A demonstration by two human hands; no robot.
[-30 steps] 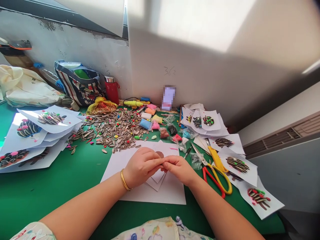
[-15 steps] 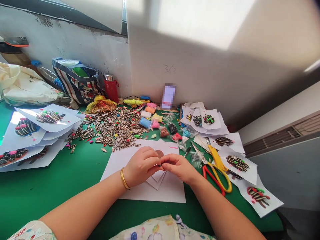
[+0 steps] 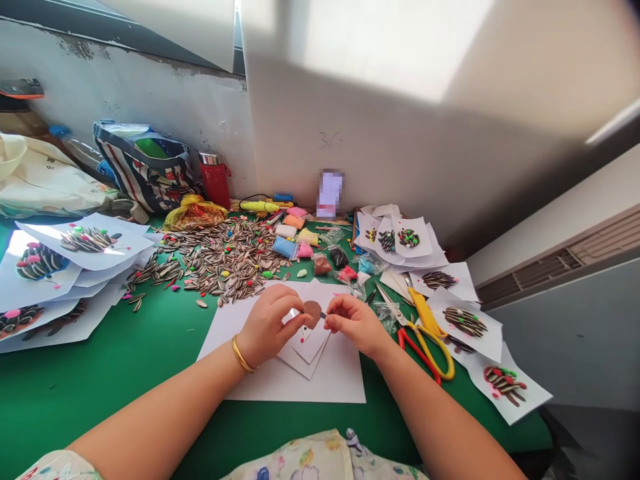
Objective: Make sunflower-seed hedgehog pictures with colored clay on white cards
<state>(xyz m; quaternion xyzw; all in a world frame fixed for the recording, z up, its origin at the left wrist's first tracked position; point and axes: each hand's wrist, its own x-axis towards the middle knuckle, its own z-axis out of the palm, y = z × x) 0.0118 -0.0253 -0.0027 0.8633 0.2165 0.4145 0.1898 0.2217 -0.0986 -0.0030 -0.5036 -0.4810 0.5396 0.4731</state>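
Observation:
A flat brown clay disc lies on small white paper, which rests on a larger white sheet. My left hand, with a gold bracelet at the wrist, is closed in a pinch at the disc's left edge; whatever is between its fingertips is too small to name. My right hand is at the disc's right side, thumb and forefinger pinched by a small dark piece at the disc's edge. A small red dot shows on the paper below the disc.
Sunflower seeds are heaped behind the sheet, beside bagged coloured clay. Scissors and a yellow cutter lie to the right. Seed-decorated papers are on both sides. A red bottle stands at the back.
My hands have moved apart from each other, uncovering more of the brown disc, the dark piece and the red dot. The whole view has shifted slightly.

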